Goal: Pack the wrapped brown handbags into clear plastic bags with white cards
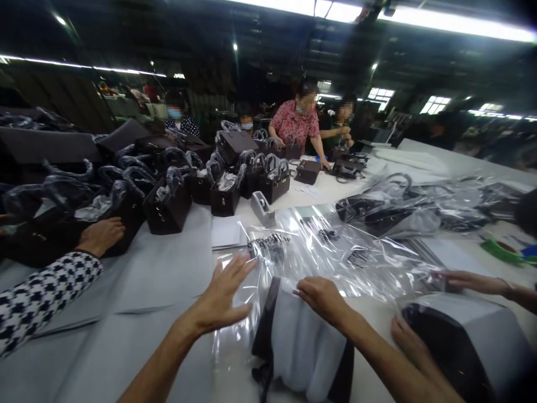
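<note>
My left hand [226, 294] is open, fingers spread, over the near left part of a large clear plastic bag [302, 235] with black print. Just right of it, a dark handbag [266, 324] lies on the table, its middle covered by a soft white sheet [297, 341]. My right hand [323, 299] is closed at the far end of this handbag, where the white sheet meets the clear plastic. What its fingertips pinch is hidden. A dark strap or tassel [263, 374] hangs at the handbag's near left corner.
Several dark handbags [168, 207] with wrapped handles crowd the left and back. A tape dispenser [262, 207] stands beyond the plastic. Bagged handbags [390, 210] lie at right. Co-workers' hands [100, 235] reach in from left and right; another white-covered handbag [474, 336] is close on the right.
</note>
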Action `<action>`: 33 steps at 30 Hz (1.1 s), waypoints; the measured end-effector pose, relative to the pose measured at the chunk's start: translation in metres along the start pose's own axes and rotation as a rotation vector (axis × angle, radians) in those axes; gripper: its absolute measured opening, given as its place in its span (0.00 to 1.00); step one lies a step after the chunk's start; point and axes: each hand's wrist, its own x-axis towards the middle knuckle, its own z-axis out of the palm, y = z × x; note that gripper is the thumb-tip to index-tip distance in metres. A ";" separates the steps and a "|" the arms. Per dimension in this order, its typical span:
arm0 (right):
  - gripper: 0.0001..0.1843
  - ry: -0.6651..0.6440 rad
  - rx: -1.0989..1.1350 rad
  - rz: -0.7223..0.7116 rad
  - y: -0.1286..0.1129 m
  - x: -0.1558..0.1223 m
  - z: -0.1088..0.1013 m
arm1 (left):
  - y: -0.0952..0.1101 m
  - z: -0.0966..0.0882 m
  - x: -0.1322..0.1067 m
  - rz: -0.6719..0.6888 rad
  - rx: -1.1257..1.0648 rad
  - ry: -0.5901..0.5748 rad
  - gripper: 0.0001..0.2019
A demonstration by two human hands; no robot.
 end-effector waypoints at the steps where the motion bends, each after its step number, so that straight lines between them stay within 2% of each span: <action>1: 0.13 -0.013 0.024 -0.017 -0.006 0.000 -0.003 | 0.020 0.002 0.005 0.026 -0.008 0.016 0.38; 2: 0.13 -0.025 0.051 -0.031 -0.011 0.001 -0.007 | 0.036 0.008 0.010 0.037 -0.022 0.035 0.36; 4: 0.12 -0.054 0.102 -0.025 -0.016 0.000 -0.015 | 0.054 0.026 0.020 0.017 -0.056 0.074 0.17; 5: 0.11 -0.070 0.117 -0.002 -0.016 -0.001 -0.019 | 0.057 0.036 0.023 0.009 -0.077 0.075 0.11; 7: 0.11 -0.094 0.127 0.068 -0.013 -0.003 -0.026 | 0.057 0.053 0.025 0.007 -0.120 0.054 0.13; 10: 0.14 -0.095 0.103 0.126 -0.009 -0.001 -0.033 | 0.058 0.065 0.026 -0.014 -0.177 0.080 0.13; 12: 0.16 -0.087 0.055 0.095 -0.010 0.003 -0.037 | 0.063 0.067 0.027 -0.046 -0.204 0.104 0.15; 14: 0.15 -0.069 -0.018 0.043 -0.012 0.005 -0.040 | 0.067 0.066 0.029 -0.044 -0.215 0.081 0.11; 17: 0.11 -0.024 -0.117 0.014 -0.010 0.001 -0.045 | 0.061 0.059 0.030 0.019 -0.342 -0.078 0.11; 19: 0.07 0.077 -0.153 0.037 -0.009 -0.007 -0.048 | 0.052 0.053 0.030 0.028 -0.460 -0.174 0.12; 21: 0.03 0.270 -0.141 0.023 -0.012 -0.016 -0.048 | 0.045 0.050 0.030 -0.002 -0.528 -0.204 0.14; 23: 0.03 0.431 -0.094 -0.064 -0.019 -0.023 -0.044 | 0.041 0.049 0.032 -0.035 -0.550 -0.183 0.17; 24: 0.04 0.463 -0.081 -0.112 -0.024 -0.026 -0.040 | 0.042 0.050 0.034 -0.052 -0.566 -0.169 0.18; 29: 0.07 0.407 -0.162 -0.128 -0.034 -0.029 -0.015 | 0.051 0.053 0.041 -0.108 -0.628 -0.080 0.15; 33: 0.12 0.521 -0.168 -0.222 -0.026 -0.036 -0.015 | 0.047 0.045 0.050 -0.210 -0.678 0.019 0.13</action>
